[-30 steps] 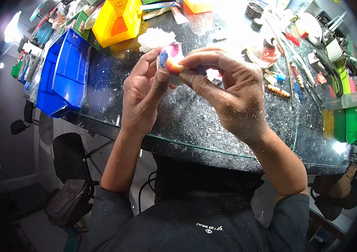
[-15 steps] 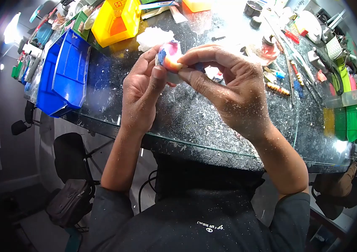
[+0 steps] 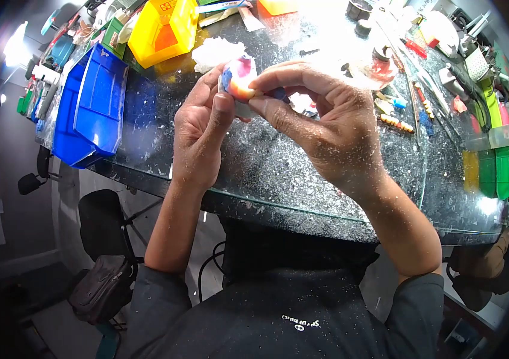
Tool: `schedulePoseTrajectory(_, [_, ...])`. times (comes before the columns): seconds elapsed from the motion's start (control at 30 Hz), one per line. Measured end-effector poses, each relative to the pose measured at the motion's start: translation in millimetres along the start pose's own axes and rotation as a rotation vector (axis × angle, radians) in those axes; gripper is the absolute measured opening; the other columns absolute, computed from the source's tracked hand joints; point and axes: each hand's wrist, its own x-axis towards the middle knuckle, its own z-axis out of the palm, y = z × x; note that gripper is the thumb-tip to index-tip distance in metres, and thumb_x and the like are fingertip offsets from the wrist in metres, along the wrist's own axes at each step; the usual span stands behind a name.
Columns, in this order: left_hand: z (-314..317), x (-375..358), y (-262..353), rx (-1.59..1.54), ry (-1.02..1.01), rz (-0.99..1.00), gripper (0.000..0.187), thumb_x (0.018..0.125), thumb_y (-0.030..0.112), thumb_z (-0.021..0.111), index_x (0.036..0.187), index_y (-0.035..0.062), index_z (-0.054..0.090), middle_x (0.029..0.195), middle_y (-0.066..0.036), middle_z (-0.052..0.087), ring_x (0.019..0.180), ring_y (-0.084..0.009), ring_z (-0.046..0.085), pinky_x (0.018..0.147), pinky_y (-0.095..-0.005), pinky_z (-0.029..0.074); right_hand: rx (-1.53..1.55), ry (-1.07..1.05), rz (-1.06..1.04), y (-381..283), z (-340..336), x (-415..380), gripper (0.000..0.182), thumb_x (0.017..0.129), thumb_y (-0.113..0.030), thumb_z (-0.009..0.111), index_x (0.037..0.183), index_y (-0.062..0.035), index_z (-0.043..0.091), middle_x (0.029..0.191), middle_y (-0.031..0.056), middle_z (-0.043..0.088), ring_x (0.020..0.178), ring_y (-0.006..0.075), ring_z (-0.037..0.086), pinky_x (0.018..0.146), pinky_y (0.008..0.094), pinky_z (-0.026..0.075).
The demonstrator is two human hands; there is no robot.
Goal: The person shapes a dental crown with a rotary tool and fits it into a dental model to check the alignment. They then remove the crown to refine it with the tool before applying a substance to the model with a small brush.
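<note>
A small dental cast point(image 3: 242, 78), with blue, pink and yellow-orange wax-like areas, is held up over the bench. My left hand point(image 3: 201, 128) is closed around its left side, the thumb in front and the fingers behind. At its right edge, the thumb and index finger of my right hand point(image 3: 326, 113) are pinched together against the yellowish part. Whether a small piece lies between those fingertips is hidden. Something dark blue point(image 3: 278, 93) shows behind the right index finger. White dust speckles my right hand and forearm.
White dust and shavings cover the dark bench point(image 3: 284, 173). A blue bin point(image 3: 96, 113) and a yellow bin point(image 3: 140, 45) stand left, near white crumpled material point(image 3: 218, 54). A pinkish cast point(image 3: 377, 75), a strip of artificial teeth point(image 3: 397, 124) and several slim tools lie right. Another person point(image 3: 488, 263) sits at far right.
The view has shifted very slightly. Both hands keep their grip, with the cast turned a little between them.
</note>
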Motion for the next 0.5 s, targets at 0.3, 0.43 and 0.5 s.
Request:
schedulePoseTrajectory(0.3, [2.0,-0.4,2.1,0.001,0.003,0.006,0.059,0.098,0.029,0.055,0.138,-0.0094,0.035,0.129,-0.014,0.054,0.117,-0.0165,0.053,0.098,-0.0295,0.043,-0.021,0.015,-0.055,4.2,2.1,-0.4,0.019,0.083,0.000,0.069,0.103,-0.0009,0.068,0.100,0.0081,0.067,0.094,0.0135,0.063,0.086,0.0263,0.052])
schedulePoseTrajectory(0.43, [0.2,0.3,1.9,0.013,-0.010,-0.001,0.059,0.098,0.029,0.056,0.137,-0.0098,0.035,0.129,-0.014,0.054,0.117,-0.0163,0.053,0.098,-0.0292,0.043,0.008,0.104,-0.149,12.1,7.2,1.1,0.012,0.083,-0.006,0.071,0.094,-0.0018,0.070,0.090,0.0102,0.068,0.083,0.0179,0.067,0.073,0.0266,0.053])
schedulePoseTrajectory(0.5, [-0.4,0.3,1.8,0.021,-0.010,-0.004,0.060,0.098,0.029,0.056,0.137,-0.0099,0.035,0.128,-0.014,0.054,0.117,-0.0162,0.052,0.097,-0.0290,0.043,0.007,0.110,-0.155,13.2,7.6,1.0,0.012,0.082,-0.006,0.071,0.094,-0.0017,0.070,0.090,0.0102,0.068,0.083,0.0177,0.067,0.073,0.0265,0.053])
